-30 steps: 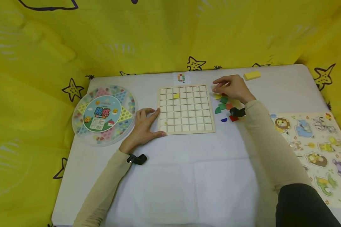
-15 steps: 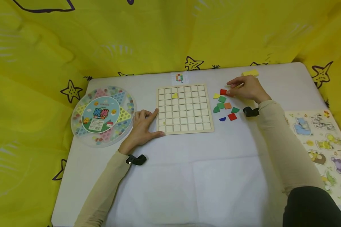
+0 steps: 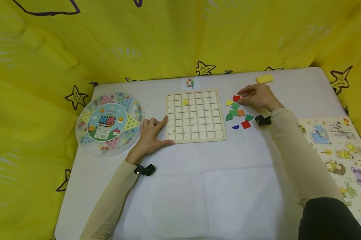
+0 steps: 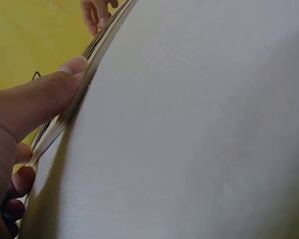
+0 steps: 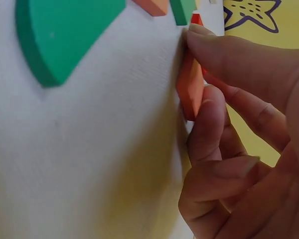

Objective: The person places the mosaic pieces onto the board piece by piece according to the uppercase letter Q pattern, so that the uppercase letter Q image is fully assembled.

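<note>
So the right hand (image 3: 257, 96) has an orange piece (image 5: 191, 92) pinched between thumb and fingers, over on the right part of the bench (image 3: 180, 196). It's tilted up at the tabletop in the right wrist view (from the head camera the fingers pretty much cover it). Red square (image 3: 236, 98) sits right by those fingertips.

Rest of the loose bits are scattered just below: a yellow piece (image 3: 229, 102), a few green ones, an orange square (image 3: 241, 112), a blue half-circle (image 3: 235, 127) and another red tile (image 3: 246, 124).

Left hand (image 3: 151, 136) isn't wrapped around anything; thumb and index are spread around the near left corner of the wooden grid board (image 3: 198, 120), thumb on the front edge, index on the left side. One yellow tile (image 3: 185, 102) is on the board, third column from the left, second row from the far side.

A little pattern card (image 3: 190, 83) lies just past the board's far edge. Round Chinese checkers set (image 3: 107, 121) is left of the left hand, yellow block (image 3: 264, 79) is behind the right one, and an animal puzzle (image 3: 348, 163) is partly under the right sleeve (image 3: 300, 160).
</note>
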The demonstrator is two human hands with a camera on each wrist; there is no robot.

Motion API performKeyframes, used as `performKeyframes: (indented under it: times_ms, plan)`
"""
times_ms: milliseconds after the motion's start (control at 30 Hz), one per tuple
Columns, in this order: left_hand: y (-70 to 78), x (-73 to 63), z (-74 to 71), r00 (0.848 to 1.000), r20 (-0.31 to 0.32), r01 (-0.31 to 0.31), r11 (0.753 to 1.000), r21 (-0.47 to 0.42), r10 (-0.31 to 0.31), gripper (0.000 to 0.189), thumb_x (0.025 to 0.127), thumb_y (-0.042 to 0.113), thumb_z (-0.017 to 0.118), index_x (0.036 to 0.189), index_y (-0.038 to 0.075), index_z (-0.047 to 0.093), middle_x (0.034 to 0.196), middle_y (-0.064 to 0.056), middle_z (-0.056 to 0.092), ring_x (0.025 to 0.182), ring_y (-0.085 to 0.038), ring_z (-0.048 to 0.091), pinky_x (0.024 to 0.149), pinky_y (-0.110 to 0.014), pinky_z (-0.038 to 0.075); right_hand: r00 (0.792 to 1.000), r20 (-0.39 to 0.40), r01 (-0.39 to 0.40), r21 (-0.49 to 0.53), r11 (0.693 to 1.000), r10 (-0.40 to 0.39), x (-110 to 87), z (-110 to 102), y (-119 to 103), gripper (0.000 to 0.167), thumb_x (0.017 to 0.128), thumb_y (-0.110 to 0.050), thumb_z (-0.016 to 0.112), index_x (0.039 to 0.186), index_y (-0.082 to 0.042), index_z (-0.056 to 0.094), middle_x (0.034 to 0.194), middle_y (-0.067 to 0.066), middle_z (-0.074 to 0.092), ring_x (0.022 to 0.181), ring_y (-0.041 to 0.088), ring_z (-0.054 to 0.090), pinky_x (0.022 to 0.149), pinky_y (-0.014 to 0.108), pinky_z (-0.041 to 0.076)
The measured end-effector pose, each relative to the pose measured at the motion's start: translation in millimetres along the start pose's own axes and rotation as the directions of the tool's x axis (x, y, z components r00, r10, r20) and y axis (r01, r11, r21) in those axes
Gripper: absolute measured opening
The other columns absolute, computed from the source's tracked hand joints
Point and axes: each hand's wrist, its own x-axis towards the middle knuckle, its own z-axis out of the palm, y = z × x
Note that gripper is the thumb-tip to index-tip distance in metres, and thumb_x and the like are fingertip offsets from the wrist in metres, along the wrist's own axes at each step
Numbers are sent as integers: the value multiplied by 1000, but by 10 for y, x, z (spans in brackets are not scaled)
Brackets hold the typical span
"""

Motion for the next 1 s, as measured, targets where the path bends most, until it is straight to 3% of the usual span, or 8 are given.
performKeyframes:
  times_ms: [333, 767, 1000]
  plan:
    - [36, -14, -26, 1000, 7, 6, 1000, 29, -6, 107, 79, 48, 93, 165, 15, 38, 114, -15, 55, 100, -31, 37, 91, -51, 22, 1000, -7, 22, -25, 999, -22, -12, 54, -34, 44, 97, -33, 78, 127, -2, 71, 120, 19, 67, 111, 36, 53, 88, 42, 41]
    - [34, -8, -24, 1000, -7, 0, 1000, 15, 0, 107, 78, 46, 94, 165, 15, 39, 116, -17, 57, 101, -32, 39, 94, -54, 23, 999, -38, -3, 13, 1000, 3, -23, 53, -71, 41, 99, -33, 77, 121, 0, 69, 114, 19, 69, 106, 35, 56, 87, 42, 42]
    - [46, -7, -32, 1000, -3, -1, 1000, 16, 1, 108, 78, 46, 93, 165, 14, 38, 115, -17, 56, 99, -31, 39, 92, -51, 24, 999, -35, -7, 39, 999, 9, -6, 45, -76, 40, 103, -35, 71, 124, -2, 67, 120, 19, 65, 109, 34, 54, 87, 41, 43]
